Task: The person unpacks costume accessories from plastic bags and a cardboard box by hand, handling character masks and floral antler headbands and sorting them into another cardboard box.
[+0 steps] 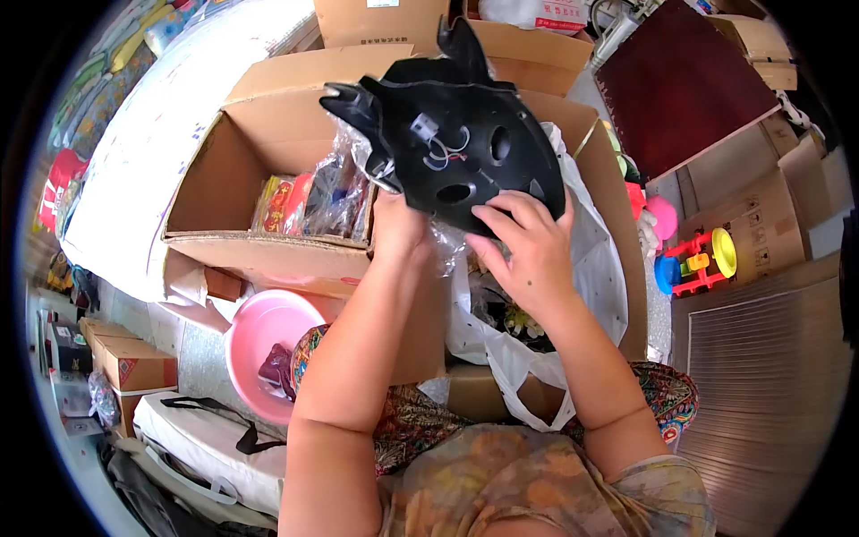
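In the head view, a black plastic shell is up in the air straight ahead of the person's body, between the two hands and reaching beyond them. Its long axis runs aslant, from a pronged end at far left to a rounded edge at near right; a further prong juts from the far side. The face turned to the camera has two oval holes and a small connector with loose thin wires.

The left hand is clamped on the shell's near-left edge, with most of its fingers hidden behind it, and crumpled clear plastic hangs beside that grip. The right hand lies over the near-right edge, fingertips on the face and thumb spread away; whether it bears weight, I cannot tell. Its fingertips are the nearer to the shell's middle. The hands are apart from each other.

To the left, an open cardboard box shows bare wall on its far-left side, with red and yellow packets at its right end. Below the right hand, a white plastic bag opens inside another carton. Raised flaps stand beyond the shell and bound the far side; the near side opens toward the lap, between the forearms.
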`<state>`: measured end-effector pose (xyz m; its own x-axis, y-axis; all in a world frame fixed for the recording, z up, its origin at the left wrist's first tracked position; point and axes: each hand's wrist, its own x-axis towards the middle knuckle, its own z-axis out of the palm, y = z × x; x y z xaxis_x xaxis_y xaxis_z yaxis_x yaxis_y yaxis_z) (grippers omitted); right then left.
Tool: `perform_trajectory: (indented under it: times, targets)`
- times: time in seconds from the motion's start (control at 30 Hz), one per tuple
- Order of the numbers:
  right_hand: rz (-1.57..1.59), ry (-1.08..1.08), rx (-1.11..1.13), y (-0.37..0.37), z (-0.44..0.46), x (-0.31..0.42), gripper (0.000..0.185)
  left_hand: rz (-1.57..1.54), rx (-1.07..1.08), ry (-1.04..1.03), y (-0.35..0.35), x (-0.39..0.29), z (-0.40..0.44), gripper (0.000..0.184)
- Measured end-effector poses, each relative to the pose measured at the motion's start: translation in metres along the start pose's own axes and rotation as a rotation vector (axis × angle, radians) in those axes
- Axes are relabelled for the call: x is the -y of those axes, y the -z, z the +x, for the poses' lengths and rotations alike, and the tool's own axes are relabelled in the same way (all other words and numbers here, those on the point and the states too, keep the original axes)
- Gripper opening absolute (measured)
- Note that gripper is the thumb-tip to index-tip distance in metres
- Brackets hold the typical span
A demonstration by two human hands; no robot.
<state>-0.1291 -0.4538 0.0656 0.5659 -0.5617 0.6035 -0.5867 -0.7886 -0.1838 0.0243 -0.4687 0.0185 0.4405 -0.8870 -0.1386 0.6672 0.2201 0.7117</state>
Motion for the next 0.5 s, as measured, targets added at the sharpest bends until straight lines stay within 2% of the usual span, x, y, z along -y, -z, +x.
perform_trajectory:
  times: [0.1, 0.17, 0.23, 0.27, 0.3, 0.33, 0.5]
  targets:
    - [0.052, -0.091, -0.12, -0.01, 0.009, 0.006, 0.017, 0.033, -0.059, -0.02, -0.003, 0.001, 0.003, 0.017]
    - [0.16, -0.164, -0.094, 0.002, 0.015, 0.014, 0.012, 0.014, -0.062, 0.004, -0.003, 0.0, 0.005, 0.017]
    - [0.427, -0.135, -0.192, 0.002, 0.016, 0.007, 0.013, -0.078, -0.028, 0.007, -0.008, -0.008, 0.005, 0.017]
    - [0.561, -0.207, -0.255, 0.005, 0.015, 0.01, 0.013, -0.025, -0.08, -0.004, -0.012, -0.016, 0.002, 0.018]
    - [0.691, -0.285, -0.319, 0.014, 0.015, 0.016, 0.013, -0.046, -0.041, -0.018, -0.008, -0.017, 0.008, 0.019]
    - [0.595, -0.321, -0.305, 0.024, 0.012, 0.014, 0.017, -0.027, -0.056, -0.04, -0.008, -0.024, 0.009, 0.02]
    - [0.792, -0.408, -0.527, 0.044, -0.009, -0.001, 0.03, 0.074, -0.064, -0.174, 0.01, -0.085, 0.029, 0.026]
